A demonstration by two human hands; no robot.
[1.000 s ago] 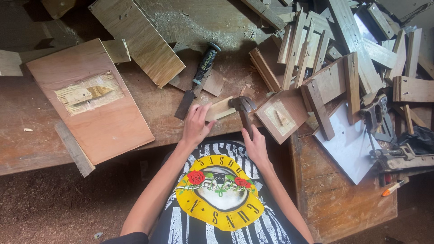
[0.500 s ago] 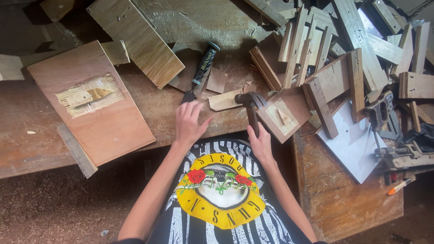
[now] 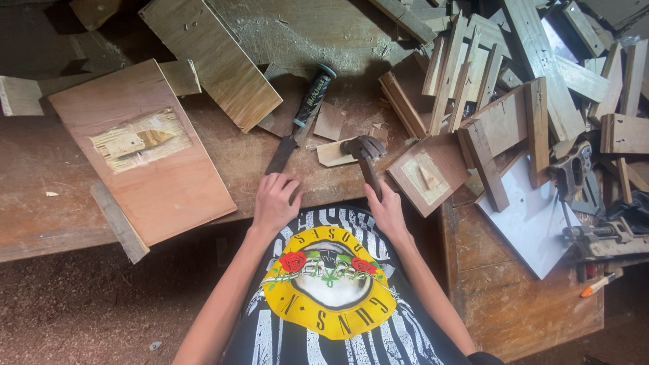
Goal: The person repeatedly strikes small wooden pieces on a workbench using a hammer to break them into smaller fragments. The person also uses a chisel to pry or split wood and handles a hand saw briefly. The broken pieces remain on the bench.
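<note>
Right hand (image 3: 387, 211) wrapped round the hammer (image 3: 366, 157) at the workbench (image 3: 61, 216) front edge, left hand (image 3: 274, 201) empty, fingers loosely curled beside the chisel (image 3: 301, 111).

Worn wood bench (image 3: 40, 230), sawdust floor (image 3: 88, 318)

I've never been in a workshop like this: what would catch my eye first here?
Probably the person's right hand gripping a claw hammer at the workbench edge, with the left hand resting beside a chisel. Then the big reddish plywood panel on the left, and the heap of wood offcuts piled on the right.
</note>
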